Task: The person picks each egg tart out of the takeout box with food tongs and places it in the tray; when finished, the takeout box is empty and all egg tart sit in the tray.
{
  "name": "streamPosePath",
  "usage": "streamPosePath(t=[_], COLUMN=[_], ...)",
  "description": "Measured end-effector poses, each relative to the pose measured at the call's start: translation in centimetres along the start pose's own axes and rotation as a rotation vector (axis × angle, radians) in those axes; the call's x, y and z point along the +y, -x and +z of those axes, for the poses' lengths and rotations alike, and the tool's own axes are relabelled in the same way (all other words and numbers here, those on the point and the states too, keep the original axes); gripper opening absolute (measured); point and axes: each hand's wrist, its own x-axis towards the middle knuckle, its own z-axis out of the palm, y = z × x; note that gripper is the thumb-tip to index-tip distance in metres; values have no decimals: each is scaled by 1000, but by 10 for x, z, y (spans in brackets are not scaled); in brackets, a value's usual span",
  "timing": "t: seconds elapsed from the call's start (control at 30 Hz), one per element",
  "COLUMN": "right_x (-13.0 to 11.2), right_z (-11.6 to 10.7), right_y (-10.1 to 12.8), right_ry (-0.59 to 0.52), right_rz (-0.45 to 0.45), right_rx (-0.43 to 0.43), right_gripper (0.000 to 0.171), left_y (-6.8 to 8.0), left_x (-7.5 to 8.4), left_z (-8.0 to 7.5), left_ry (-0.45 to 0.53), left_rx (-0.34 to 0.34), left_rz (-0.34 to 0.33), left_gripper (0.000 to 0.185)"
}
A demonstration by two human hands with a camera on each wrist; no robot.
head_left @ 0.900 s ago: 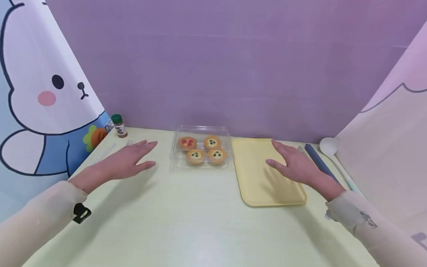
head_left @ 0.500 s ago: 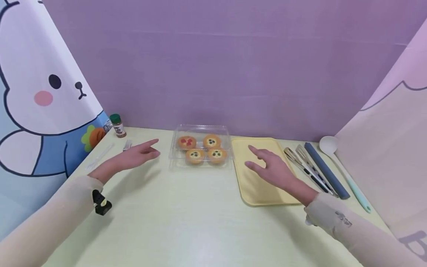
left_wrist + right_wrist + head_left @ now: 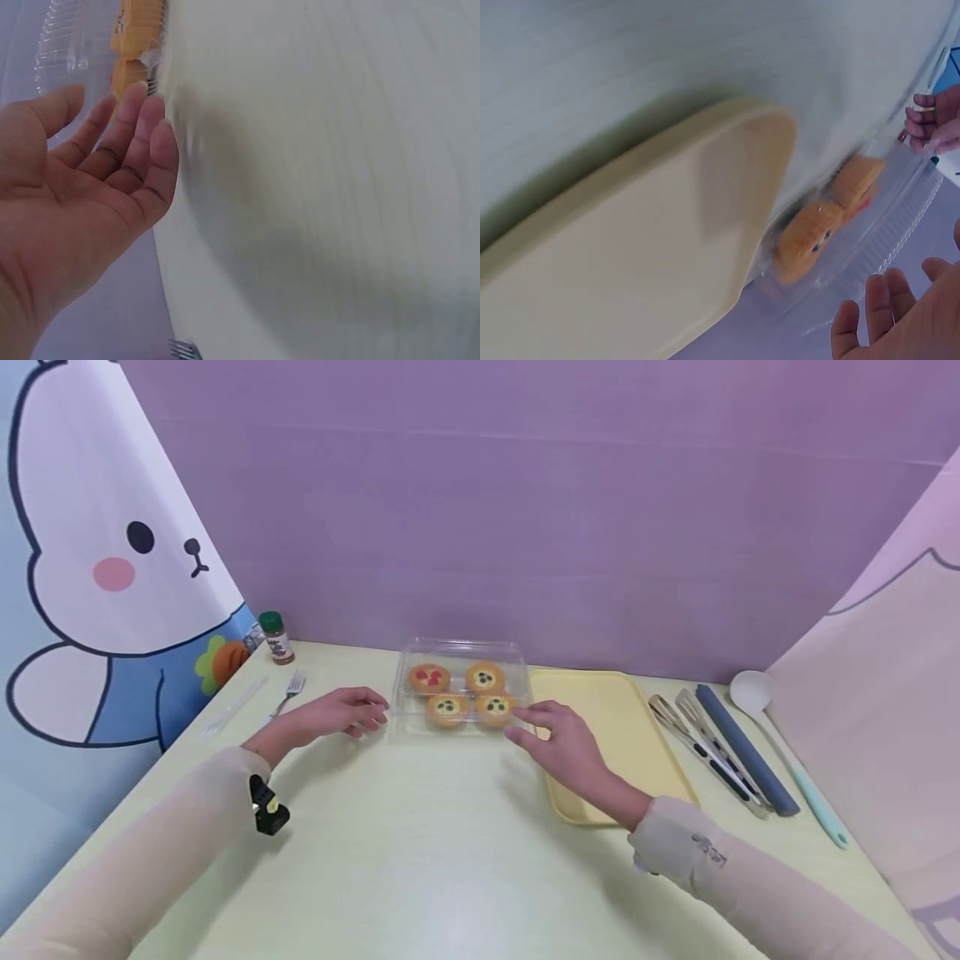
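Between both hands (image 3: 341, 714) (image 3: 558, 745) lies the pastry box (image 3: 462, 687), seemingly untouched.

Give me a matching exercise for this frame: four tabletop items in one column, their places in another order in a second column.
Things:
1. clear plastic clamshell box of four tarts
2. pale yellow rectangular tray
3. small green-capped spice jar
4. metal fork

Places:
A. back left corner by the cartoon panel
B. between the two hands
C. left of the left hand
D. right of the right hand

Pairs: 1-B, 2-D, 3-A, 4-C
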Motion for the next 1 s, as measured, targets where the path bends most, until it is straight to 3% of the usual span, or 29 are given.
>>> streamPosePath(t=[0.2, 0.33, 0.73, 1.0], right_x=[-17, -25, -44, -58], right_z=[22, 36, 70, 84], right_y=[-6, -11, -31, -40], right_ry=[-13, 0, 64, 155], right_rz=[25, -4, -32, -16], right_rx=[-4, 9, 79, 57], right_gripper=[41, 41, 34, 42], left_y=[-7, -7, -8, -8], left_x=[-4, -4, -8, -6], left_z=[6, 9, 17, 21], left_ry=[47, 82, 223, 249], left_rx=[-56, -65, -61, -60], left_rz=[2, 8, -15, -8], left_gripper=[47, 46, 41, 40])
